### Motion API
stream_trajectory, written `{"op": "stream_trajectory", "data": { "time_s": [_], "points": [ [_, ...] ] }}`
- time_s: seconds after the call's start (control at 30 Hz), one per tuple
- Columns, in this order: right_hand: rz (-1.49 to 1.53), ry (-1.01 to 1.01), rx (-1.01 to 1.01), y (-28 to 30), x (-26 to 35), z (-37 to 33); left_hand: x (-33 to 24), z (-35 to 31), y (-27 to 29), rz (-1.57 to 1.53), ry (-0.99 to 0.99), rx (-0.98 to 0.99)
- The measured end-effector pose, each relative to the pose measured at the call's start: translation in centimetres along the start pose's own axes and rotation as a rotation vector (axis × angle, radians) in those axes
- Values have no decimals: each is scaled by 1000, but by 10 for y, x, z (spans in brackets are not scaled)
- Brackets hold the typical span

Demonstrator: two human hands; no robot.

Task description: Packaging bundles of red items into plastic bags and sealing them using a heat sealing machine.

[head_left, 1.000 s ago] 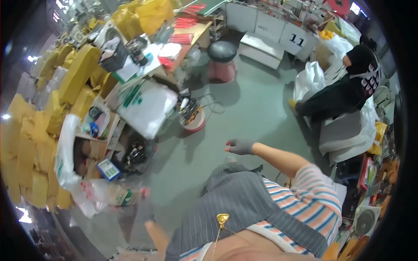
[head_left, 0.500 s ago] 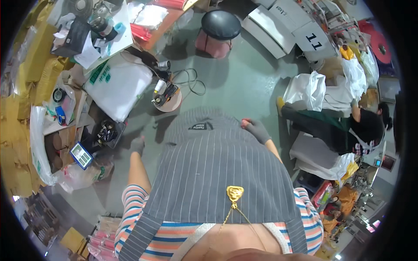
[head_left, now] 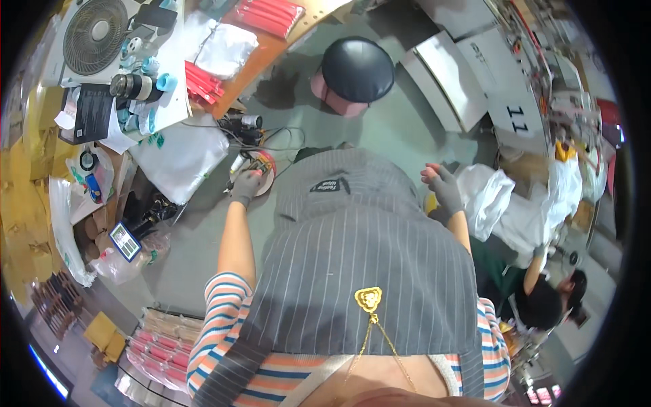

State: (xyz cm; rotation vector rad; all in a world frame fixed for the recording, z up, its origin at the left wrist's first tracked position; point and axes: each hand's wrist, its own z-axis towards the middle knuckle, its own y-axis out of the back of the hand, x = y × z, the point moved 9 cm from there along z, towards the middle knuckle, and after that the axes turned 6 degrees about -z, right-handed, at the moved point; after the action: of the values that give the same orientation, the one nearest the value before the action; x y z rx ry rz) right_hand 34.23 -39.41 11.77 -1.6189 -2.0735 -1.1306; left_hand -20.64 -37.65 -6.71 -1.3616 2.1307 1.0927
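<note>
Both of my hands wear grey gloves that leave the fingertips bare. My left hand is out in front of me. Behind it in the picture is a small round stand with tools and cords, and I cannot tell whether they touch. Its fingers are small and partly turned away, so their grip is unclear. Out to the right, my right hand has bent fingers slightly apart and holds nothing I can see. It appears nearest to a white plastic sack. A grey striped apron covers my front.
Ahead is a black-topped stool. A wooden table bears red packs; left of it are a fan and a wrapped white bundle. White boxes stand right. A co-worker bends by the sacks.
I have moved forward: stool, table and fan appear nearer. My left hand has risen and swung forward; my right hand has lifted outward. The co-worker now appears lower in the picture, reaching to a sack.
</note>
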Motion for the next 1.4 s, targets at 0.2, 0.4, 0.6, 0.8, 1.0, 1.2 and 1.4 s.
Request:
{"op": "stream_trajectory", "data": {
  "time_s": [0.2, 0.4, 0.6, 0.8, 1.0, 1.2, 1.4],
  "points": [
    [-46, 98, 45, 45, 142, 140, -16, 15, 15, -274, 58, -196],
    [-410, 327, 174, -21, 301, 216, 3, 55, 31, 82, 278, -232],
    [-429, 438, 148, -54, 382, 290, -128, 161, 77, -286, 75, -300],
    [-625, 754, 69, -98, 526, 403, -287, 258, 99, -297, -77, -415],
    [-808, 635, 18, -182, 599, 635, -351, 362, 27, -579, 31, -346],
    [-814, 284, 6, -187, 594, 786, -431, 471, -15, -638, 42, -413],
    [-711, 653, 106, -213, 594, 752, -484, 609, -4, -1309, -21, -260]
  ]
}}
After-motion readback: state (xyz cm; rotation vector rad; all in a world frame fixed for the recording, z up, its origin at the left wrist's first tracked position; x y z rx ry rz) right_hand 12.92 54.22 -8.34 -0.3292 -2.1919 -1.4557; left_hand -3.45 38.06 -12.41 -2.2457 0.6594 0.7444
